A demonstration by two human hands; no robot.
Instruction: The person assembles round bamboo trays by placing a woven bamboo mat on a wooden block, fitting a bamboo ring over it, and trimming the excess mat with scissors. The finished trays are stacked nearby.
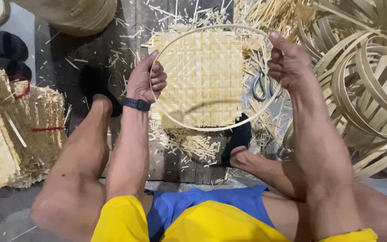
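Both hands hold a thin round bamboo hoop (211, 128) above the floor. My left hand (146, 80) grips its left side; a dark band sits on that wrist. My right hand (287, 62) grips the hoop's right side. Seen through the hoop, a square woven bamboo mat (202, 76) lies on the dark wooden planks below, between my feet in black socks.
Metal shears (261, 83) lie right of the mat among bamboo shavings. A heap of bamboo hoops (363, 76) fills the right. Stacked woven mats (5, 130) tied with red bands sit at the left. Black sandals (3, 49) and a woven basket (77, 15) are at top left.
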